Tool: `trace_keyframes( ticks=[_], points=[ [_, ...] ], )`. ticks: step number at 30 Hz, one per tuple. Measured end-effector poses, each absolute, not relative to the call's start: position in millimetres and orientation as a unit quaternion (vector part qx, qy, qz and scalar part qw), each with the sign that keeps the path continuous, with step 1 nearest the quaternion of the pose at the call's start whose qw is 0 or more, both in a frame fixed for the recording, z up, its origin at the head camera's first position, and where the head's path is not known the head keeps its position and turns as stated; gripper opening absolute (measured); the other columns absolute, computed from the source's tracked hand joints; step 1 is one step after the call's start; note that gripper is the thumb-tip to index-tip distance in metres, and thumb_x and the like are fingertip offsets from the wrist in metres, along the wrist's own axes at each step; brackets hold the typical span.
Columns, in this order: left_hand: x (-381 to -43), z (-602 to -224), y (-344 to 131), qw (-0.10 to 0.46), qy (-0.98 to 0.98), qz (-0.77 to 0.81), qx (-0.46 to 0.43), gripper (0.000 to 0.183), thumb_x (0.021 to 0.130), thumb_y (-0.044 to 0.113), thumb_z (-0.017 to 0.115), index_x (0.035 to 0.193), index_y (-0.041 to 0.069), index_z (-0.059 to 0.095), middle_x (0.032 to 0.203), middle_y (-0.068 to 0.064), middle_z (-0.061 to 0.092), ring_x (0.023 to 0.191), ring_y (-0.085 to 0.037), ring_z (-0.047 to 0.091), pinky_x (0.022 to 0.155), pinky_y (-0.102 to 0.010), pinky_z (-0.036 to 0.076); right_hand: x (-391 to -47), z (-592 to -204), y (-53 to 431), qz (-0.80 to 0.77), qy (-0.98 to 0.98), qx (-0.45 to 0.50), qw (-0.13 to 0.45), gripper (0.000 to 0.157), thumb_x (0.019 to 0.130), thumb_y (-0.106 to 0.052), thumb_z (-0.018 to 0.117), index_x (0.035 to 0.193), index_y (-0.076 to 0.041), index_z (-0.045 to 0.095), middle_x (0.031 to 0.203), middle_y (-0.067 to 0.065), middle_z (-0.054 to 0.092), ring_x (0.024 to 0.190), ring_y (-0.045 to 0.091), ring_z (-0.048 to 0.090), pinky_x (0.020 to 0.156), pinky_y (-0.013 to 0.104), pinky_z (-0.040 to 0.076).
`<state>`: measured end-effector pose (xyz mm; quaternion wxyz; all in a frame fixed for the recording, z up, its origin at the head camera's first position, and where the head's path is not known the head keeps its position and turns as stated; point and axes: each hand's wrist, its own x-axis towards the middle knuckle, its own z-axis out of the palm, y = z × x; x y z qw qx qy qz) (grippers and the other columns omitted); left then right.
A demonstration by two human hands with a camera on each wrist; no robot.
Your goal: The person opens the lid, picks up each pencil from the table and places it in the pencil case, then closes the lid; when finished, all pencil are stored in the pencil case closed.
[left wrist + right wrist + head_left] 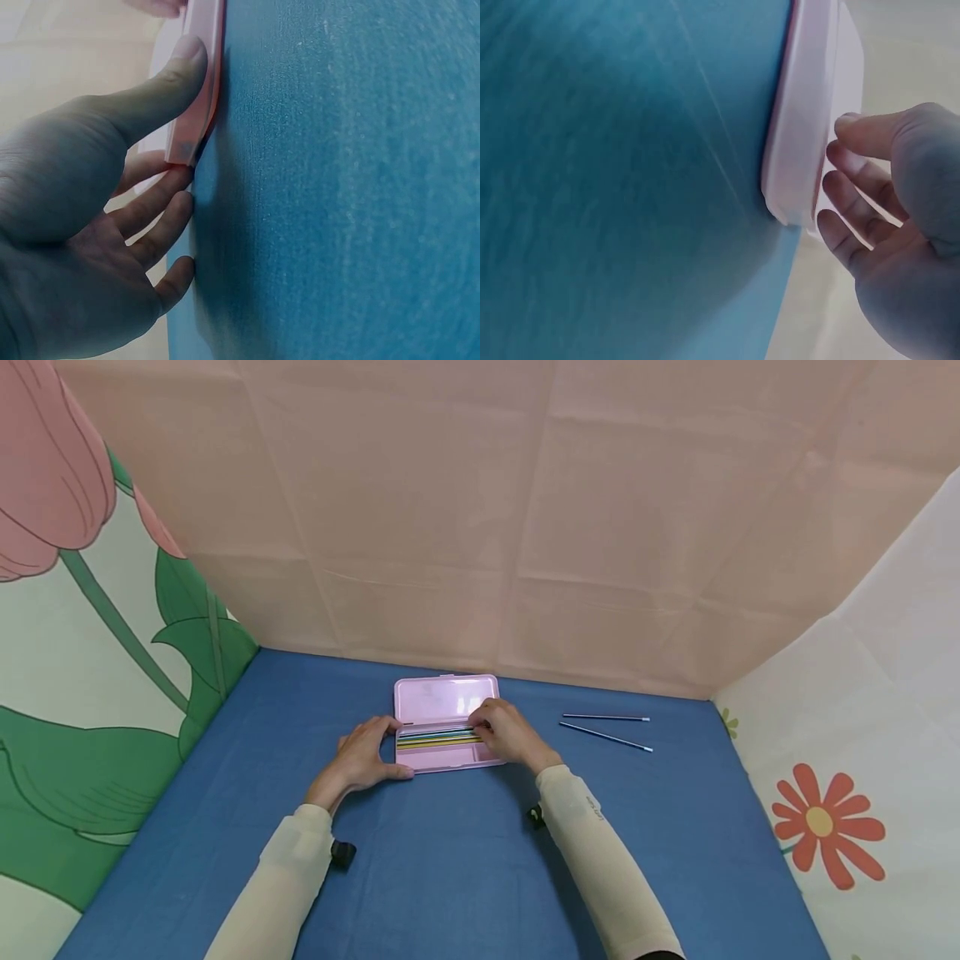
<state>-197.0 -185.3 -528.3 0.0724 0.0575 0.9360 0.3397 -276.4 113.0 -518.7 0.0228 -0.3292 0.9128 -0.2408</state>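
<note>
An open pink pencil case (448, 762) lies on the blue-covered table, its lid (442, 700) tipped back. Several coloured pencils (431, 739) lie side by side inside it, yellow and dark ones among them. My left hand (363, 756) holds the case's left end, the thumb (191, 64) pressed along the front wall and the fingers around the side. Over the right part of the case, my right hand (506, 731) has bent fingers reaching down to the pencils' right ends. In the right wrist view its fingertips (836, 184) go behind the rim, so what they touch is hidden.
Two dark pencils (606, 717) with pale ends lie apart on the table (450, 877), right of the case. A beige cloth wall (480, 527) rises behind; printed panels stand left and right, one with a red flower (819, 822).
</note>
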Motion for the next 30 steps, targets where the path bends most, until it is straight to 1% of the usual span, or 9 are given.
trace_keyframes(
  ticks=[3,7,12,16,19,24,27,30],
  points=[
    [-196.7,-528.4,-185.7,0.073,0.936,0.340,0.058,0.081,0.089,0.035,0.099,0.152,0.005,0.059,0.161,-0.026,0.059,0.152,-0.050,0.050,0.127,-0.075,0.028,-274.5,-514.8,119.0,-0.256,0.910,-0.327,0.012,0.018,0.106,-0.005,0.075,0.121,-0.002,0.084,0.117,0.014,0.079,0.110,0.028,0.069,0.106,0.049,0.061],
    [-196.7,-527.1,-186.8,0.071,0.936,0.339,0.061,0.080,0.089,0.034,0.099,0.151,0.005,0.059,0.159,-0.026,0.061,0.150,-0.049,0.051,0.124,-0.075,0.030,-272.8,-510.8,132.0,-0.267,0.908,-0.323,-0.010,0.018,0.105,-0.006,0.077,0.121,-0.002,0.083,0.119,0.014,0.080,0.112,0.029,0.070,0.108,0.051,0.061],
    [-196.7,-525.1,-187.5,0.071,0.937,0.337,0.061,0.080,0.089,0.034,0.099,0.151,0.005,0.059,0.158,-0.026,0.061,0.148,-0.049,0.052,0.124,-0.075,0.030,-268.6,-508.2,154.2,-0.272,0.906,-0.321,-0.037,0.020,0.103,-0.004,0.078,0.122,0.000,0.082,0.122,0.016,0.081,0.119,0.036,0.073,0.111,0.058,0.059],
    [-196.8,-525.0,-187.2,0.075,0.937,0.336,0.057,0.080,0.089,0.034,0.099,0.151,0.005,0.059,0.159,-0.026,0.061,0.150,-0.049,0.051,0.125,-0.075,0.030,-263.7,-509.7,177.8,-0.272,0.910,-0.310,-0.049,0.023,0.102,-0.005,0.079,0.125,0.001,0.081,0.126,0.017,0.080,0.125,0.039,0.073,0.113,0.061,0.058],
    [-196.8,-525.4,-187.1,0.074,0.937,0.337,0.056,0.080,0.089,0.034,0.099,0.151,0.005,0.059,0.158,-0.026,0.061,0.149,-0.049,0.051,0.125,-0.074,0.030,-259.9,-511.9,196.7,-0.271,0.914,-0.297,-0.054,0.024,0.103,-0.007,0.079,0.126,0.001,0.080,0.129,0.018,0.079,0.128,0.040,0.073,0.114,0.062,0.057],
    [-197.2,-525.8,-186.5,0.072,0.937,0.337,0.059,0.080,0.089,0.034,0.099,0.151,0.005,0.059,0.157,-0.026,0.062,0.148,-0.049,0.052,0.124,-0.075,0.030,-253.5,-518.8,229.4,-0.263,0.924,-0.269,-0.063,0.026,0.105,-0.007,0.078,0.130,0.000,0.078,0.132,0.019,0.078,0.129,0.042,0.072,0.115,0.067,0.054],
    [-197.8,-526.3,-185.6,0.072,0.938,0.335,0.060,0.080,0.089,0.034,0.099,0.151,0.005,0.059,0.157,-0.025,0.062,0.148,-0.049,0.052,0.124,-0.075,0.031,-250.0,-522.8,249.1,-0.261,0.932,-0.246,-0.058,0.028,0.106,-0.009,0.077,0.133,-0.001,0.078,0.135,0.020,0.078,0.134,0.044,0.070,0.117,0.071,0.050],
    [-198.3,-526.6,-184.7,0.072,0.938,0.334,0.060,0.080,0.088,0.034,0.100,0.151,0.005,0.059,0.157,-0.025,0.062,0.148,-0.049,0.052,0.124,-0.075,0.031,-246.3,-525.2,268.2,-0.258,0.938,-0.223,-0.052,0.030,0.107,-0.010,0.076,0.136,-0.002,0.077,0.139,0.021,0.076,0.139,0.047,0.067,0.118,0.073,0.049]
  ],
)
